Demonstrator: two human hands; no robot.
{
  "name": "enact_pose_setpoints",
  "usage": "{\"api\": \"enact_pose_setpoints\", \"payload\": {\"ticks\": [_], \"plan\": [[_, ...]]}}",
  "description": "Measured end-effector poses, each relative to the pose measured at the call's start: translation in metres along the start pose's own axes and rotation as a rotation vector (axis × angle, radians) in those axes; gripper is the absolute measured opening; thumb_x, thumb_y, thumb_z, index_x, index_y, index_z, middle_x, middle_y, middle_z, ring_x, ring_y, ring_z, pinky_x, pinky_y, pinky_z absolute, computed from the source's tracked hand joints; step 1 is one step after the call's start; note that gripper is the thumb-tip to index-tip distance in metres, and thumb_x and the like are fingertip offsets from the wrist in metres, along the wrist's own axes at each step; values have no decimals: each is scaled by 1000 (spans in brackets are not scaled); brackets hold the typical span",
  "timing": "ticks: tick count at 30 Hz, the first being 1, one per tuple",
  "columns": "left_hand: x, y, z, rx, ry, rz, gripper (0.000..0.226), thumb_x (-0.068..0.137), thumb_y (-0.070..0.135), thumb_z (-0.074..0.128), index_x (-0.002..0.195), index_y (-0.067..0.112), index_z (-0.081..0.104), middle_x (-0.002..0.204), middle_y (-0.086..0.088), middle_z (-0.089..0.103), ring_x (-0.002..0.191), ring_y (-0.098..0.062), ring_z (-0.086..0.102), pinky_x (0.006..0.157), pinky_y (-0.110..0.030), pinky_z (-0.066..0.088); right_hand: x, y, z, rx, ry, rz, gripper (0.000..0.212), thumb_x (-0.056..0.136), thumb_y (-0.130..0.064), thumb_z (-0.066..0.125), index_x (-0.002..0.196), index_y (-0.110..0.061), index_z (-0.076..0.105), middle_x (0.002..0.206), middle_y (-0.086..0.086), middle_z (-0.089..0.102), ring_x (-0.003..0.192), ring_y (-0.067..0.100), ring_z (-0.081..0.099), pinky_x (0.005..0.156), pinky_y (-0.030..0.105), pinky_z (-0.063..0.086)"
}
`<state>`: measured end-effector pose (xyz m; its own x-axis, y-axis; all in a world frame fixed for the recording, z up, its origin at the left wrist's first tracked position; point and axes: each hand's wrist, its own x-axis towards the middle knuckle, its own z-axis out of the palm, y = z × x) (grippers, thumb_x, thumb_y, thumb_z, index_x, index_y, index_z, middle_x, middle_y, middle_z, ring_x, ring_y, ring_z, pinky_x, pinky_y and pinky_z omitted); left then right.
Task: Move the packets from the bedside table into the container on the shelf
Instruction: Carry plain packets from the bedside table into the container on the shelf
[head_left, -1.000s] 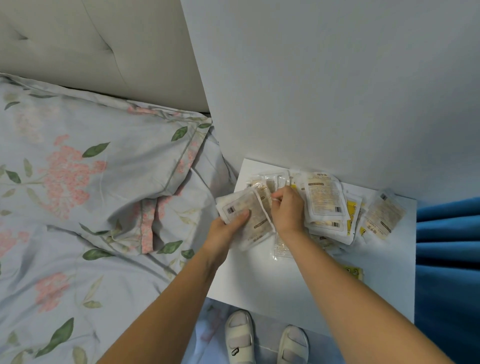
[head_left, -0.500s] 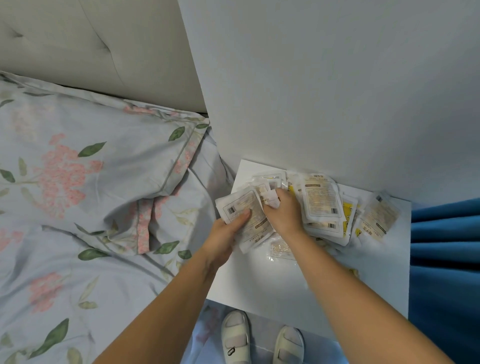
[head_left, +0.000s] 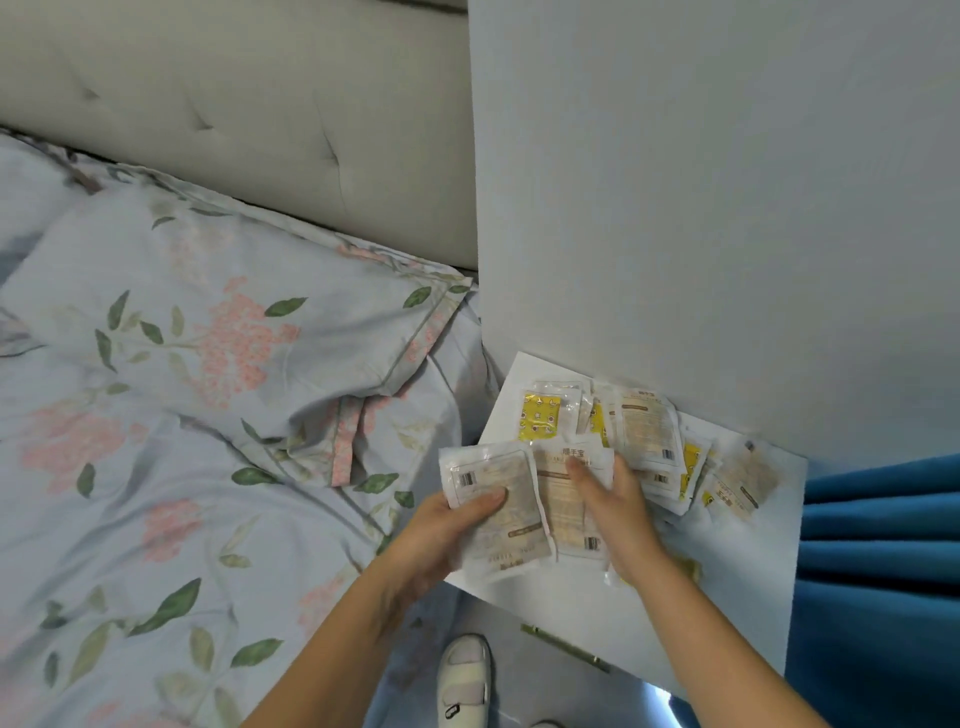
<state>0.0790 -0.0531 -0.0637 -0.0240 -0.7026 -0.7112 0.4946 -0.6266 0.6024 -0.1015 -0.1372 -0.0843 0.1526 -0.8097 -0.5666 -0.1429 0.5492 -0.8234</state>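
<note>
Many flat plastic packets with beige and yellow labels (head_left: 647, 431) lie heaped on the white bedside table (head_left: 753, 597) against the wall. The left hand (head_left: 441, 530) grips a beige-labelled packet (head_left: 498, 512), thumb pressed on top. The right hand (head_left: 613, 506) pinches a second beige packet (head_left: 563, 499) just beside it.

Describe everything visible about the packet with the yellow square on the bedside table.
The yellow-square packet is a flat, clear, shiny plastic pouch with a yellow printed panel carrying small round marks. It lies face up at the back left of the white bedside table, near the wall, its right edge meeting the other packets. Neither hand touches it.
</note>
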Motion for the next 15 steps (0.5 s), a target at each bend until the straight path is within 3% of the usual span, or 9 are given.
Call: {"api": "enact_pose_setpoints", "payload": {"ticks": [3, 6, 10, 15], "plan": [[-52, 8, -6, 2, 113, 53, 42, 80, 20, 68, 115, -2, 65, 110, -23, 70, 104, -38, 67, 93, -49, 53, -34, -15, 6, 24, -120, 35, 41, 77, -43, 67, 116, -33, 58, 113, -7, 70, 102, 12, 67, 85, 39, 57], [-115, 9, -11, -32, 213, 121, 37, 82, 19, 68, 112, -3, 66, 106, -22, 72, 99, -37, 69, 88, -46, 56, -73, -37, 16, -97, -289, 26, 31, 84, -24, 68, 113, -27, 57, 106, -7, 71, 97, 10, 68, 73, 28, 58], [-215, 2, -18, -100, 401, 243, 33, 84, 17, 67, 112, -1, 67, 104, -19, 73, 96, -35, 71, 85, -45, 57, -133, -74, 42, -286, -524, 46, 54, 68, -7, 84, 112, -20, 56, 104, 2, 74, 96, 18, 71, 79, 36, 58], [-358, -27, -25, -220, 630, 395, 26, 86, 13, 66, 109, 0, 68, 101, -18, 74, 91, -31, 73, 68, -32, 60, -231, -111, 96, -465, -767, -9, 30, 73, -9, 81, 101, -12, 70, 94, 5, 76, 85, 19, 74, 76, 34, 59]]}}
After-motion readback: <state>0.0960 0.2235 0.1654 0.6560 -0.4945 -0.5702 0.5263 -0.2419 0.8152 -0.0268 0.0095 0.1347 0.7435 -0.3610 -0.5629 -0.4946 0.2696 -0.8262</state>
